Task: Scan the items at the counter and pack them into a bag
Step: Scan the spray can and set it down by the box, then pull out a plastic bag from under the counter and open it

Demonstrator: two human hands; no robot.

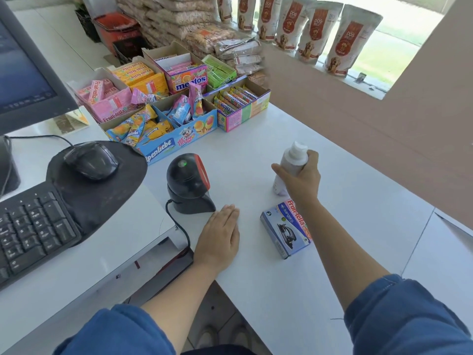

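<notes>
My right hand [300, 176] is wrapped around a white spray bottle [291, 160] standing on the white counter [332, 226]. Just nearer to me lies a blue stapler box [284, 233], with a pink Fruit-tella pack [298, 216] tucked against its far side, partly under my forearm. A black barcode scanner [188, 181] with a red window and a green light stands to the left of the bottle. Flat on the counter, palm down, rests my left hand [220, 234], right in front of the scanner's base. No bag is in view.
Open candy display boxes [163, 106] crowd the far left of the counter. A mouse [92, 160], a black mouse pad, a keyboard [30, 226] and a monitor [23, 65] sit on the lower desk at left. Pet-food pouches [314, 29] line the window ledge behind.
</notes>
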